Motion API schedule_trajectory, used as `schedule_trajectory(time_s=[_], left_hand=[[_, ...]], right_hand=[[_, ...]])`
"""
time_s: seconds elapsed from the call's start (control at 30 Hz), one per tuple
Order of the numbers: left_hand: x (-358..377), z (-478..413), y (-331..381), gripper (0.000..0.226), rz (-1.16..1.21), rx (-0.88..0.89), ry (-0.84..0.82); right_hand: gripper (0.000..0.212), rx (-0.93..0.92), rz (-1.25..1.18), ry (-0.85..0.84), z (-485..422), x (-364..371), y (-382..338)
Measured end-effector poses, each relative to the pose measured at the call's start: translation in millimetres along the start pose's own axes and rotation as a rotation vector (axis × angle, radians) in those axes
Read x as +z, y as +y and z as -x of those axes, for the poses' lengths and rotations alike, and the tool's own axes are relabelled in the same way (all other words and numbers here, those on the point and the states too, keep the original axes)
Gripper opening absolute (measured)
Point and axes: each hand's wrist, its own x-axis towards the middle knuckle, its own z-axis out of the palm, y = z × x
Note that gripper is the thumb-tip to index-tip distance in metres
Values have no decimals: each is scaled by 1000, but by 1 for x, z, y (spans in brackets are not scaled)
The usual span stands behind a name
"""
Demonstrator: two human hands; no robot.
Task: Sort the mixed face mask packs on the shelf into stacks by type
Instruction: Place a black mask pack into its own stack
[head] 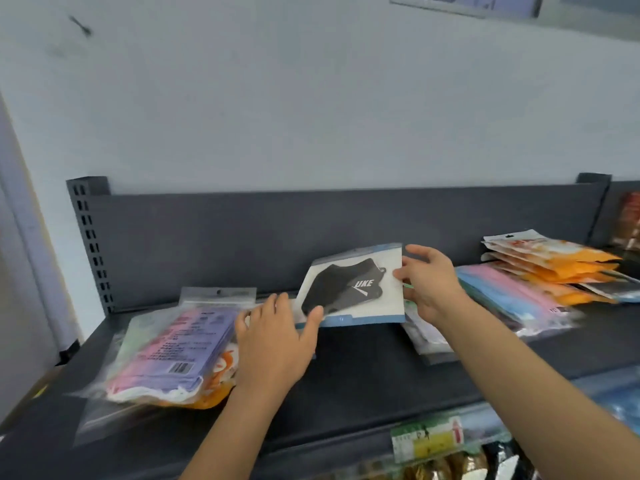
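Note:
A white pack with a black mask [356, 287] is tilted up above the dark shelf [363, 372], held from both sides. My left hand [273, 344] pinches its lower left corner, thumb on the front. My right hand [427, 282] grips its right edge. To the left lies a mixed pile with a pink and purple pack [173, 351] on top of orange ones. At the right sit a stack of orange packs [550, 261] and, below it, pink and blue packs [509, 299]. A few clear packs [424, 336] lie under my right wrist.
The shelf has a dark back panel [242, 237] and a perforated upright [88, 244] at the left. A green and yellow price label [427, 439] hangs on the front edge, with goods on the shelf below it. More packs show at the far right [630, 220].

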Motion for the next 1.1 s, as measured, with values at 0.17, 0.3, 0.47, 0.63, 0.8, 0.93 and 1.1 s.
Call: schedule_trajectory(time_s=[0.17, 0.3, 0.47, 0.63, 0.8, 0.93, 1.1], left_hand=[[-10, -8, 32, 59, 535, -67, -125], [-14, -14, 67, 44, 1072, -142, -305], [-8, -6, 125, 29, 1307, -92, -397], [17, 16, 209, 43, 1402, -19, -368], [60, 38, 324, 52, 1420, 36, -350], [93, 50, 412, 49, 1365, 75, -374], [123, 53, 484, 47, 1310, 54, -524]], right_hand=[[51, -54, -13, 4, 17, -43, -34], [47, -67, -29, -21, 27, -81, -52], [40, -53, -84, 27, 27, -139, -55], [21, -17, -150, 9, 29, -227, -57], [22, -56, 13, 11, 28, -339, -61], [34, -69, 65, 16, 15, -425, -75], [37, -111, 77, 40, -13, -508, -96]])
